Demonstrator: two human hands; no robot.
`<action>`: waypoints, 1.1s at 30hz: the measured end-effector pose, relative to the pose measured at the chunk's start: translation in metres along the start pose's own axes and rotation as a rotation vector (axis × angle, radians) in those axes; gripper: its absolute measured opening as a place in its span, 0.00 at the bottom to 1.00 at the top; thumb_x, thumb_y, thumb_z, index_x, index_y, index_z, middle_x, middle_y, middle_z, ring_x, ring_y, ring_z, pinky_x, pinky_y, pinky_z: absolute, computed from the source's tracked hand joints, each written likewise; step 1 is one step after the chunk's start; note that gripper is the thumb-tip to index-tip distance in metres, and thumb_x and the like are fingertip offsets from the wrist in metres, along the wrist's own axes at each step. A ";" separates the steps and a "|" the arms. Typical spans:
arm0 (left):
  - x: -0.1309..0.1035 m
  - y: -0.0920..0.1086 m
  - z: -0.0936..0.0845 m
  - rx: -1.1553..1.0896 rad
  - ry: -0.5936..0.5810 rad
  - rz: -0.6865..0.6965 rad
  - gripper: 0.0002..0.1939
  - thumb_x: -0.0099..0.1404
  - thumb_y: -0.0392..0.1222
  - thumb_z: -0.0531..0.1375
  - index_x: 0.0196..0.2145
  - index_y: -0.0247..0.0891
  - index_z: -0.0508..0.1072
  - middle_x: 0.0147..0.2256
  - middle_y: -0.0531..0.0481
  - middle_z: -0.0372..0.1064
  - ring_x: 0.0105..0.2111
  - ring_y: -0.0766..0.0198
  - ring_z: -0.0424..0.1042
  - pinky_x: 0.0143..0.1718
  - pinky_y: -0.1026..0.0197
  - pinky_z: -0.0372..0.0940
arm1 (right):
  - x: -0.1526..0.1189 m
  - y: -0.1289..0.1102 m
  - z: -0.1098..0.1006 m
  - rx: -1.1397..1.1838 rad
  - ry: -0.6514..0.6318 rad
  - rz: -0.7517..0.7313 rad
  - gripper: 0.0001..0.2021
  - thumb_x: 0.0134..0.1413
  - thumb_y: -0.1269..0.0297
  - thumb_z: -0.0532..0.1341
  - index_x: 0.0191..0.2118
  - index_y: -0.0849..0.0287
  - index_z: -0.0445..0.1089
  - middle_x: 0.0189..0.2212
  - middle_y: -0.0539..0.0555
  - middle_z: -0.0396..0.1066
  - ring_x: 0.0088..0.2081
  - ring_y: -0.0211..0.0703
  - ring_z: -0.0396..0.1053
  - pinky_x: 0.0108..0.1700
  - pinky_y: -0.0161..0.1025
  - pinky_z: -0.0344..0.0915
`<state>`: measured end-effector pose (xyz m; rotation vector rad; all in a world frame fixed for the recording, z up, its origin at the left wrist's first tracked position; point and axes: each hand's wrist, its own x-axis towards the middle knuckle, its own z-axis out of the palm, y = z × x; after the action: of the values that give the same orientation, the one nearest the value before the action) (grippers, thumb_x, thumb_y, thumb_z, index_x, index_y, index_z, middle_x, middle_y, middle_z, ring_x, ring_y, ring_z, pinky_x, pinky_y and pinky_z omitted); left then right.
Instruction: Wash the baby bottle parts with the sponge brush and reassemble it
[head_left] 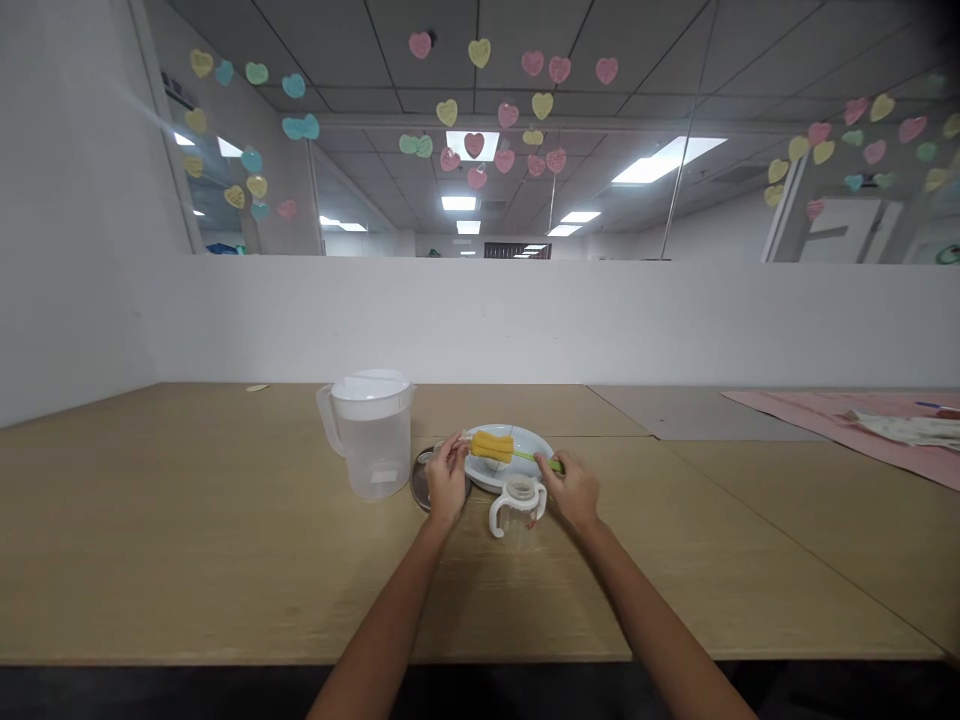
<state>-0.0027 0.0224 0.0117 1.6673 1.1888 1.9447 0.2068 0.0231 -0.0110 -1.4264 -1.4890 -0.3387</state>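
My right hand (571, 487) is closed around the green handle of a bottle brush with a yellow sponge head (492, 447). My left hand (448, 480) pinches something small and pale at the tip of the sponge; its kind is too small to tell. Under the brush lies a white oval dish (534, 441). A clear baby bottle (519, 522) with a white collar and two white handles stands upright without a cap, between my forearms. Partly hidden behind my left hand is a dark round dish (421, 492) with something clear at its edge.
A translucent lidded pitcher (377, 440) stands left of my left hand. At the far right a pink cloth (810, 410) carries a whitish cloth (900, 428) and a pen. A white wall with a window closes off the table's back edge (480, 320).
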 end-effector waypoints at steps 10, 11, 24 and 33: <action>-0.002 -0.002 -0.001 -0.003 -0.025 -0.006 0.19 0.63 0.48 0.54 0.48 0.35 0.70 0.38 0.43 0.74 0.36 0.60 0.75 0.39 0.57 0.70 | 0.002 0.002 0.000 -0.106 0.064 0.001 0.32 0.54 0.37 0.42 0.20 0.61 0.65 0.20 0.53 0.63 0.24 0.37 0.56 0.27 0.34 0.44; -0.002 -0.002 -0.001 0.015 -0.028 -0.004 0.19 0.63 0.48 0.54 0.48 0.36 0.70 0.38 0.43 0.75 0.35 0.61 0.75 0.39 0.57 0.70 | 0.001 0.002 0.000 -0.118 0.070 0.000 0.33 0.54 0.37 0.41 0.20 0.61 0.65 0.19 0.53 0.63 0.24 0.37 0.55 0.27 0.35 0.43; 0.000 -0.004 -0.006 0.187 0.165 0.080 0.19 0.63 0.50 0.53 0.46 0.37 0.69 0.38 0.44 0.73 0.36 0.61 0.73 0.40 0.59 0.67 | 0.003 0.006 0.001 -0.212 0.103 0.030 0.34 0.55 0.38 0.39 0.21 0.61 0.66 0.19 0.55 0.65 0.23 0.37 0.54 0.27 0.35 0.41; -0.008 0.010 -0.004 0.336 -0.127 0.350 0.16 0.67 0.40 0.47 0.48 0.42 0.70 0.43 0.46 0.70 0.44 0.62 0.69 0.48 0.59 0.62 | 0.002 0.006 0.001 -0.211 0.086 -0.045 0.32 0.57 0.41 0.41 0.22 0.61 0.67 0.21 0.55 0.66 0.24 0.37 0.57 0.27 0.35 0.42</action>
<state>-0.0011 0.0089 0.0142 2.2690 1.3013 1.8655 0.2118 0.0271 -0.0124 -1.5254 -1.4498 -0.5926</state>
